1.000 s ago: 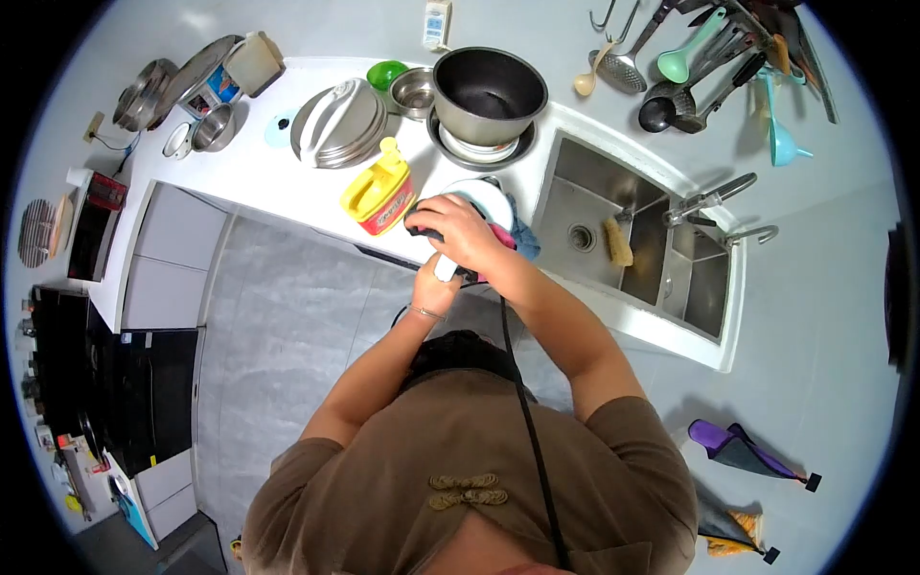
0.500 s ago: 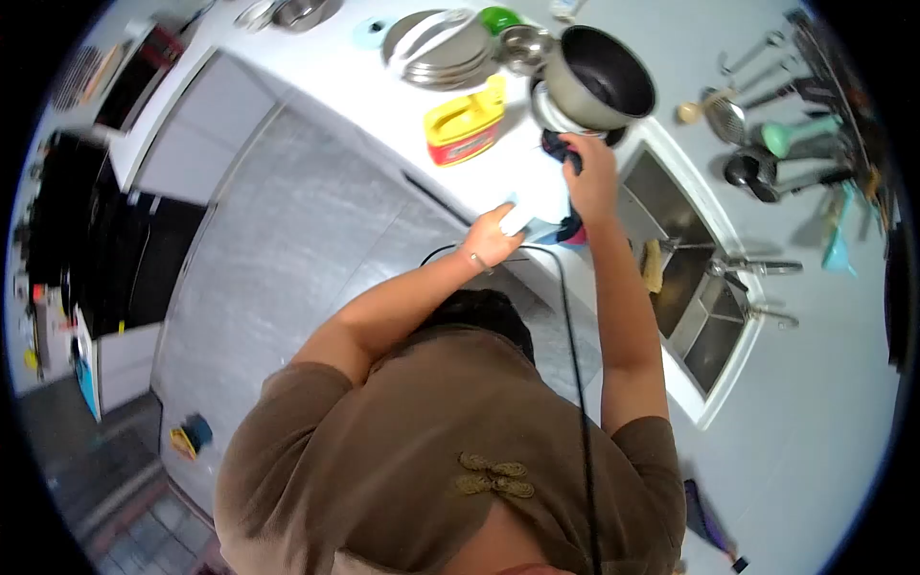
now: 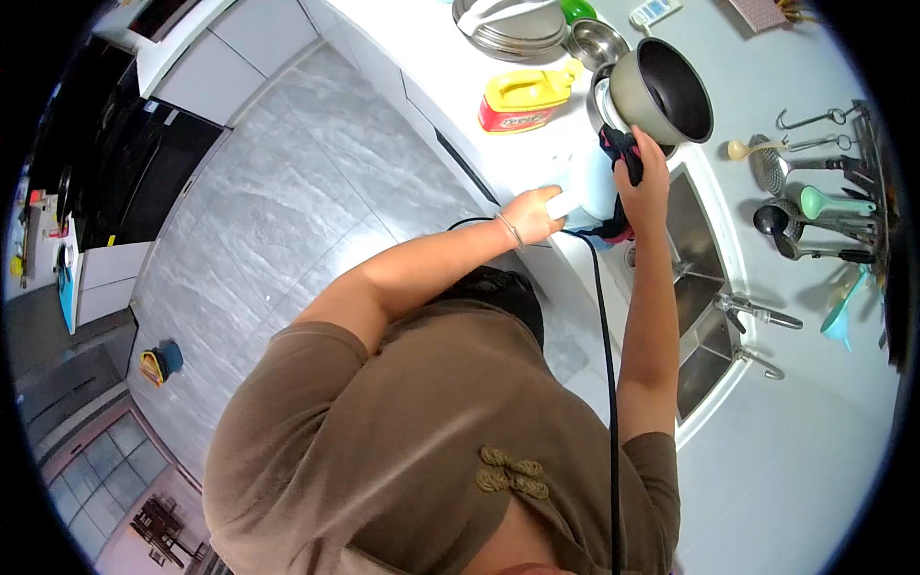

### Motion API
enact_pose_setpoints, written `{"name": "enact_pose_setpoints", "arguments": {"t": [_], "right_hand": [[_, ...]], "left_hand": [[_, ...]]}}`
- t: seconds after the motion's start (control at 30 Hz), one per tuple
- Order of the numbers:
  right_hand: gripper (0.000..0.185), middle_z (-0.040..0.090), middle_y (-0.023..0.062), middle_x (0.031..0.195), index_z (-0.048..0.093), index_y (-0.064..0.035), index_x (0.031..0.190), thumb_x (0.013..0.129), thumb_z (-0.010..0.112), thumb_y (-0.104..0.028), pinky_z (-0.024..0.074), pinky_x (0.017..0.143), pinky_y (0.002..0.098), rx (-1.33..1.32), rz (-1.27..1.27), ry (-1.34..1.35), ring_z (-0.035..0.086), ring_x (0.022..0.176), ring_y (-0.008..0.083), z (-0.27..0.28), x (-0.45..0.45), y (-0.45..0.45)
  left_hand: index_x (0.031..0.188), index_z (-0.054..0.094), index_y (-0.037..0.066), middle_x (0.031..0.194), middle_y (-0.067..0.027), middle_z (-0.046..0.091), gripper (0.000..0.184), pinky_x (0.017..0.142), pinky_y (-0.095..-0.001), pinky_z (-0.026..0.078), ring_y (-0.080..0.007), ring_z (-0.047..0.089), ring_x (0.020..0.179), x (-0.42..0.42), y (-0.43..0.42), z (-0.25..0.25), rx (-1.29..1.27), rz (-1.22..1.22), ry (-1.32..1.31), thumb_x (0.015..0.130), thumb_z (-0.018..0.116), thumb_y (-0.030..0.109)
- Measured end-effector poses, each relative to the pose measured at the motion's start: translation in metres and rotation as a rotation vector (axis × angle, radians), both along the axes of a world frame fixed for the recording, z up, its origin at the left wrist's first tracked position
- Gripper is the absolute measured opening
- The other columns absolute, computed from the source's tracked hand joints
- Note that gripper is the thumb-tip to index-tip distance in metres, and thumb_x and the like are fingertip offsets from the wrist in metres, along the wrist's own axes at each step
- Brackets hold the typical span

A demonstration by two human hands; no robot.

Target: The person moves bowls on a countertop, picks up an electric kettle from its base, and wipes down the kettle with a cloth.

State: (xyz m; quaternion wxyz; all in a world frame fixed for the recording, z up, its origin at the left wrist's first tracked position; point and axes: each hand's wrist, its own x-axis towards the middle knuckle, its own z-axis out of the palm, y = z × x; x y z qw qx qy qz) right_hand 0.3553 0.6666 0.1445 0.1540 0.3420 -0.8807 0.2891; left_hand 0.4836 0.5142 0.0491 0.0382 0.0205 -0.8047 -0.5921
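Note:
My left hand (image 3: 534,217) is closed around the white handle (image 3: 563,203) of a pale blue vessel (image 3: 592,186), held by the counter's front edge. Glare washes out its outline, so its exact kind is unclear. My right hand (image 3: 646,179) is closed on a dark cloth (image 3: 621,149) with pinkish-red parts, pressed against the vessel's right side. More of the cloth hangs below, by the vessel's lower edge. Behind my right hand stands a deep pot (image 3: 661,93) with a dark inside. A yellow jug-shaped bottle (image 3: 525,99) with a red label stands left of it.
Right of my right arm lies a double sink (image 3: 698,287) with a faucet (image 3: 757,311). Stacked metal pans (image 3: 513,34) and a steel bowl (image 3: 596,42) sit farther back. Ladles and skimmers (image 3: 815,201) hang on the wall. A black cable (image 3: 606,355) runs down my front.
The camera view has turned, so the counter items appear farther right. Both hands keep their hold on the vessel and the cloth, with my left hand still on the handle.

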Motion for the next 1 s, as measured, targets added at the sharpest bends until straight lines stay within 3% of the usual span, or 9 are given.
{"name": "enact_pose_setpoints", "arguments": {"t": [0.13, 0.27, 0.47, 0.77, 0.87, 0.9, 1.0], "right_hand": [[0.067, 0.049, 0.0179, 0.136, 0.04, -0.0066, 0.142, 0.082, 0.066, -0.024, 0.0332, 0.104, 0.044, 0.066, -0.085, 0.058, 0.048, 0.124, 0.0341, 0.006, 0.003, 0.004], [0.067, 0.044, 0.022, 0.14, 0.037, -0.0026, 0.143, 0.087, 0.062, -0.03, 0.0269, 0.108, 0.0446, 0.059, -0.096, 0.082, 0.042, 0.129, 0.0356, 0.015, 0.004, 0.01], [0.061, 0.044, 0.0234, 0.14, 0.038, -0.0001, 0.142, 0.092, 0.059, -0.027, 0.0276, 0.109, 0.0448, 0.035, -0.023, -0.039, 0.04, 0.13, 0.0383, 0.016, 0.0, 0.017], [0.061, 0.04, 0.0234, 0.143, 0.037, 0.0, 0.142, 0.091, 0.06, -0.025, 0.0267, 0.111, 0.0443, 0.035, 0.021, -0.122, 0.036, 0.133, 0.0378, -0.001, 0.007, 0.003], [0.062, 0.042, 0.0229, 0.14, 0.04, -0.0001, 0.141, 0.089, 0.064, -0.025, 0.029, 0.109, 0.0444, 0.06, -0.021, -0.1, 0.041, 0.129, 0.0376, 0.002, 0.01, -0.002], [0.057, 0.05, 0.0207, 0.132, 0.047, -0.0027, 0.136, 0.086, 0.068, -0.023, 0.0336, 0.105, 0.0442, 0.014, -0.055, -0.126, 0.047, 0.121, 0.0363, -0.001, 0.011, -0.005], [0.05, 0.056, 0.0176, 0.121, 0.055, -0.0051, 0.128, 0.083, 0.07, -0.021, 0.0373, 0.1, 0.0432, 0.135, -0.046, -0.059, 0.05, 0.113, 0.0346, -0.002, 0.015, -0.011]], "left_hand": [[0.088, 0.058, 0.004, 0.082, -0.0188, 0.064, 0.017, 0.074, -0.0402, 0.052, -0.0373, 0.063, 0.08, 0.002, 0.001, 0.0, 0.037, -0.004, -0.014, 0.074, 0.064, 0.012], [0.086, 0.058, 0.005, 0.08, -0.0174, 0.062, 0.016, 0.073, -0.0409, 0.052, -0.0366, 0.063, 0.078, 0.0, 0.003, -0.01, 0.007, 0.009, 0.091, 0.074, 0.064, 0.013], [0.087, 0.059, 0.005, 0.085, -0.0195, 0.063, 0.018, 0.075, -0.0446, 0.05, -0.04, 0.062, 0.084, -0.002, 0.005, -0.015, -0.016, 0.023, 0.078, 0.072, 0.065, 0.015], [0.095, 0.063, 0.007, 0.094, -0.0182, 0.066, 0.026, 0.081, -0.0436, 0.049, -0.0372, 0.062, 0.094, 0.005, -0.002, 0.005, 0.01, -0.02, -0.064, 0.072, 0.067, 0.017], [0.095, 0.063, 0.008, 0.093, -0.0183, 0.066, 0.026, 0.081, -0.0435, 0.049, -0.037, 0.062, 0.093, 0.006, -0.002, 0.004, 0.037, -0.007, -0.082, 0.071, 0.067, 0.017], [0.095, 0.063, 0.008, 0.093, -0.0183, 0.066, 0.026, 0.081, -0.0435, 0.049, -0.037, 0.062, 0.093, 0.005, -0.001, 0.002, 0.042, 0.004, -0.083, 0.071, 0.067, 0.017], [0.095, 0.064, 0.008, 0.093, -0.0184, 0.066, 0.026, 0.081, -0.0437, 0.049, -0.0367, 0.063, 0.093, 0.003, 0.001, -0.004, 0.05, 0.0, -0.066, 0.071, 0.067, 0.016]]}}
